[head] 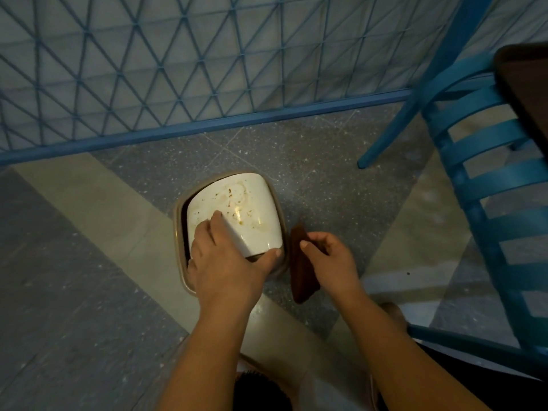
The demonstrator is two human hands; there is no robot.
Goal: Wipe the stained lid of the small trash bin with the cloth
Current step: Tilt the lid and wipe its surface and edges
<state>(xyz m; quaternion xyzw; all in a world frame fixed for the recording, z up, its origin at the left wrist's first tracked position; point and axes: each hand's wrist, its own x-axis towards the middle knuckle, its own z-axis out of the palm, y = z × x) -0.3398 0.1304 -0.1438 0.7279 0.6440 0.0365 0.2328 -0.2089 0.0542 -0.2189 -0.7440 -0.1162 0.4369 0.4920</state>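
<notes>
My left hand (pixel 225 262) is down on the small trash bin (pixel 181 223) at the centre of the frame, fingers spread over the near-left corner of its white lid (pixel 246 209) and thumb hooked along the near edge, so it's clamped on the lid. The lid sits tilted inside the bin's brownish rim, a dark gap showing along its left side; what's inside the bin I can't tell. Brown specks and smeared rings cover the lid's top. Just right of the bin, my right hand (pixel 332 259) is pinched closed on the brown cloth (pixel 299 277), which hangs folded beside the rim, not touching the lid. The bin stands on the speckled grey floor (pixel 311 173), below a blue lattice fence (pixel 148 69) across the top of the frame. A blue slatted chair (pixel 489 179) fills the right side
</notes>
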